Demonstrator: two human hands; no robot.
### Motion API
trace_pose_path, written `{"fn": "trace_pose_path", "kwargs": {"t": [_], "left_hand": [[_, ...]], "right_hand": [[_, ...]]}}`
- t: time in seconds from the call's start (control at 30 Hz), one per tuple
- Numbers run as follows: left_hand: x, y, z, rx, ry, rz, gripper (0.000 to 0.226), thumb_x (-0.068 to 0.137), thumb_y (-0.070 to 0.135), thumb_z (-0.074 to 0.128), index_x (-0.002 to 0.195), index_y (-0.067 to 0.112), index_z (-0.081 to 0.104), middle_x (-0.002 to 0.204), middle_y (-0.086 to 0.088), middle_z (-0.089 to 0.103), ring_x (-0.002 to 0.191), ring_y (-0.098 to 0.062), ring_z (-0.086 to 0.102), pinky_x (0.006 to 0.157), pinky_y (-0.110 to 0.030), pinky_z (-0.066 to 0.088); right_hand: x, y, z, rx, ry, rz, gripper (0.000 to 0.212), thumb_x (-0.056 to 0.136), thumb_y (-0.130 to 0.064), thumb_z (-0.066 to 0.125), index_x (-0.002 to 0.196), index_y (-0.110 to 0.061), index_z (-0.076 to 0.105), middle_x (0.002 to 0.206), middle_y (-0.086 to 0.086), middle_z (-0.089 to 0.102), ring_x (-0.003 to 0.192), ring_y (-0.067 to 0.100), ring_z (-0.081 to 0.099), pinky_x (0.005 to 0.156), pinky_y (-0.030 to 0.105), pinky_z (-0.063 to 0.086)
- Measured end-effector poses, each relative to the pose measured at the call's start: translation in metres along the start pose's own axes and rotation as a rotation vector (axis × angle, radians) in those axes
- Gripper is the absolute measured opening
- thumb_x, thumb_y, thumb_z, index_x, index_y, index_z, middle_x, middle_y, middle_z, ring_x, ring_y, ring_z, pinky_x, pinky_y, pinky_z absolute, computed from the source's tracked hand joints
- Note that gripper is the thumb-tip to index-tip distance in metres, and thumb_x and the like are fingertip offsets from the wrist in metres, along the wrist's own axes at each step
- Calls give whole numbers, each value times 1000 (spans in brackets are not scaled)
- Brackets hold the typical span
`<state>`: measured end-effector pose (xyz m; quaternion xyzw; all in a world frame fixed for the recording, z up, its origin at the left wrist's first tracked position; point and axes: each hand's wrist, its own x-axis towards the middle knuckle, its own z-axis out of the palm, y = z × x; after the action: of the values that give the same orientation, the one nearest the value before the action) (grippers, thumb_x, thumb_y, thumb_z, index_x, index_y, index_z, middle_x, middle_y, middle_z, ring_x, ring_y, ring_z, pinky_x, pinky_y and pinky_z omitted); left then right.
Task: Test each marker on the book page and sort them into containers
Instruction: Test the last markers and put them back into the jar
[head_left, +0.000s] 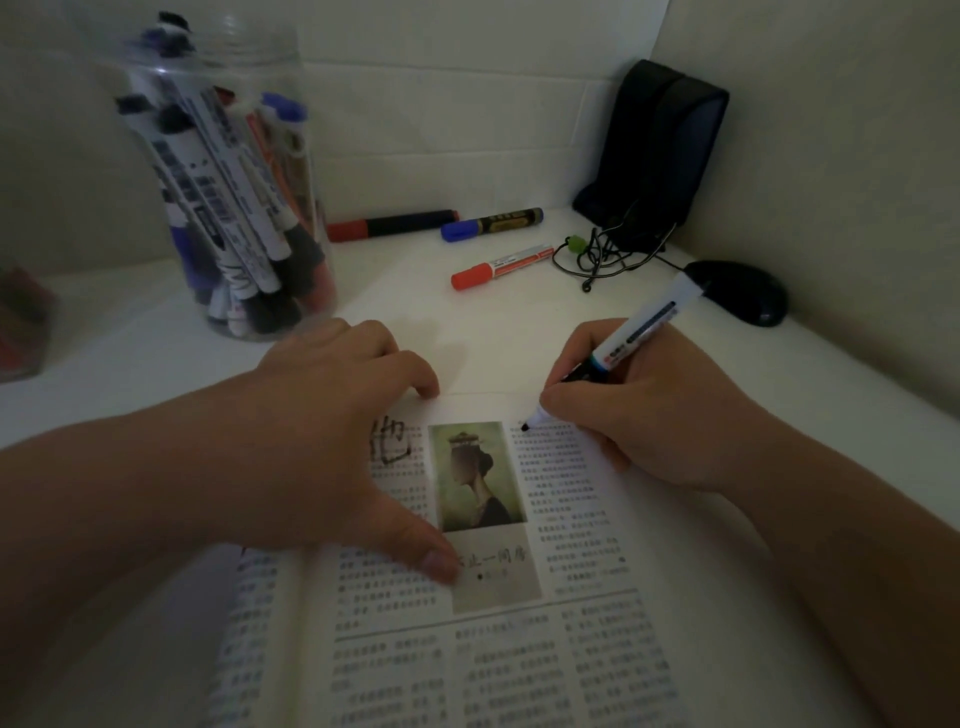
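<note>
An open book (519, 649) of printed columns with a small portrait picture lies in front of me. My left hand (332, 431) presses flat on the page, fingers spread, beside black scribbled marks. My right hand (639, 415) grips a white uncapped marker (644, 325), its black tip touching the top of the right text column. A clear plastic jar (234, 176) stands at the back left, packed with several white markers. Three capped markers lie on the table behind the book: a red-and-black one (389, 224), a blue-capped one (491, 222) and a red-capped white one (498, 266).
A dark pouch (660, 150) leans in the back right corner with a tangled black cable (597, 249) in front of it. A black mouse (737, 291) sits at the right wall. A blurred reddish container (21, 322) shows at the left edge. The table (156, 332) is white.
</note>
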<state>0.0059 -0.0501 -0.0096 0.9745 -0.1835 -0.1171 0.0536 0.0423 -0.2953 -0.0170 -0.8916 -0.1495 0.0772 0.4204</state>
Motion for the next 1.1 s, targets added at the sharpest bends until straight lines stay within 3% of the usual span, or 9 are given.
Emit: {"fn": "trace_pose_path", "kwargs": {"t": [0.23,0.47,0.73,1.0,1.1], "left_hand": [[0,-1,0,4,1,9,113,23,109,43,123,63,18,113,37,20,99,5,23,85,-22,29],[1,-1,1,8,-1,-1,113,23,109,41,122,63,17,111,32,24,103,3,25,90,-25,35],[1,-2,1,13,9,8,114,23,109,42,124,62,17,111,34,23,102,3,27,87,-23,31],[3,-3,2,18,13,12,116,21,111,37,125,62,20,109,35,24,102,2,28,91,-27,36],[3,-3,2,17,14,5,116,19,111,37,123,63,20,109,34,24,102,2,27,90,-27,35]], "right_hand": [[-4,-1,1,129,59,-11,12,88,-11,68,79,-5,63,53,-6,63,43,6,56,45,15,44],[-6,-3,2,26,32,-29,14,87,-16,71,79,-6,65,61,-6,68,50,5,63,47,15,47],[-7,-3,-1,35,-27,-46,20,81,-6,69,64,-10,59,52,-8,55,49,1,52,47,10,39],[-5,0,-1,41,23,-67,15,84,-14,71,73,-10,62,59,-5,63,53,1,58,49,10,42],[-7,-2,-2,66,-45,-71,18,85,-9,71,69,-10,63,58,-3,62,52,3,57,49,11,41]]}}
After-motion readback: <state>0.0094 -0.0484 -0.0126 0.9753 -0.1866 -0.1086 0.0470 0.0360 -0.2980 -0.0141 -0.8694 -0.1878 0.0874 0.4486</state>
